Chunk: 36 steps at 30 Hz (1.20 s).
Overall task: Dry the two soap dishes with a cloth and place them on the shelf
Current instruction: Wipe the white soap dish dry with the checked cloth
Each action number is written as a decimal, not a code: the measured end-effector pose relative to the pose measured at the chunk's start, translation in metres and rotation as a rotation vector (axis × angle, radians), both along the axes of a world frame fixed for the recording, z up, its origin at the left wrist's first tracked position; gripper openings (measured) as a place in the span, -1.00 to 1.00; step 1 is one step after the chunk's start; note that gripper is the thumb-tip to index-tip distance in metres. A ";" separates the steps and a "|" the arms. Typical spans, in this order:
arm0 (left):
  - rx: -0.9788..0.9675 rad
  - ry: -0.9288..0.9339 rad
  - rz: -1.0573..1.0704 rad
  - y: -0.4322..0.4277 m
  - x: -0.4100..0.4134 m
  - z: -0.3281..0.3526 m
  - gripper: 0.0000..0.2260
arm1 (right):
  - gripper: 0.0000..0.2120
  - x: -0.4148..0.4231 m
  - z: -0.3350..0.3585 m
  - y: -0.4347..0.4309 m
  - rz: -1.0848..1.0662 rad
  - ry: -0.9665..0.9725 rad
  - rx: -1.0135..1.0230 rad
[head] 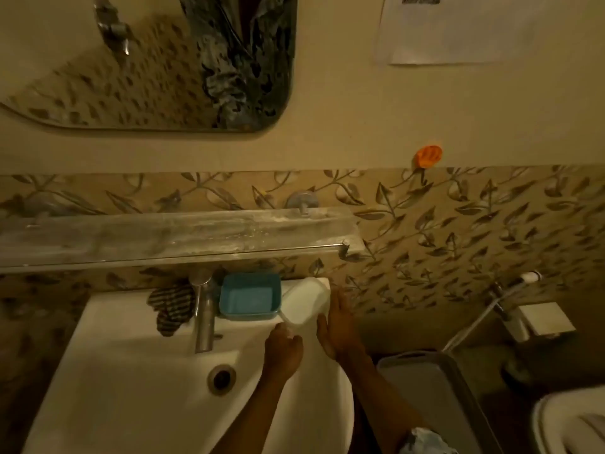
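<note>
We see 2 soap dishes at the far right of the white sink point(131, 371). The blue soap dish point(250, 296) sits flat on the sink ledge, just right of the metal tap point(204, 316). The white soap dish point(304, 304) is tilted, touching the blue one's right side, and both hands are on it. The left hand point(283, 350) has its fingers curled onto the dish's near corner, gripping it. The right hand point(339, 326) lies along the dish's right side with its fingers nearly straight and close together, thumb toward the near edge.

A striped cloth point(172, 308) is bunched on the ledge left of the tap, apart from both hands. Above the sink, on the far wall, we see the glass shelf point(163, 237) with water spots on it. Farther up hang a mirror point(147, 60) to the left, an orange hook point(428, 156) to the right and a sheet of paper point(458, 27) above the hook.
</note>
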<state>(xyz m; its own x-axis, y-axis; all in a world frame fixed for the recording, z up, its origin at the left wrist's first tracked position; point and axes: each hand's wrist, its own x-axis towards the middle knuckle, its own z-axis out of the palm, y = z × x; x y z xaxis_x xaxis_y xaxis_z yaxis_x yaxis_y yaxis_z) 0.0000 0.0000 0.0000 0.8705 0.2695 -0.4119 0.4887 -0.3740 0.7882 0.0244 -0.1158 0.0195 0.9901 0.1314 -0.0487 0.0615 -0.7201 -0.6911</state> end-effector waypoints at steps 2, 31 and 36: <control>-0.025 0.008 0.078 -0.006 0.014 -0.003 -0.67 | -0.41 0.016 -0.004 -0.003 -0.030 0.019 0.098; -0.153 -0.027 0.294 0.032 -0.052 -0.024 -0.71 | -0.59 -0.040 -0.046 0.038 -0.301 0.175 0.220; -0.205 0.025 0.317 0.058 -0.074 -0.023 -0.65 | -0.67 -0.061 -0.055 0.048 -0.331 0.223 0.331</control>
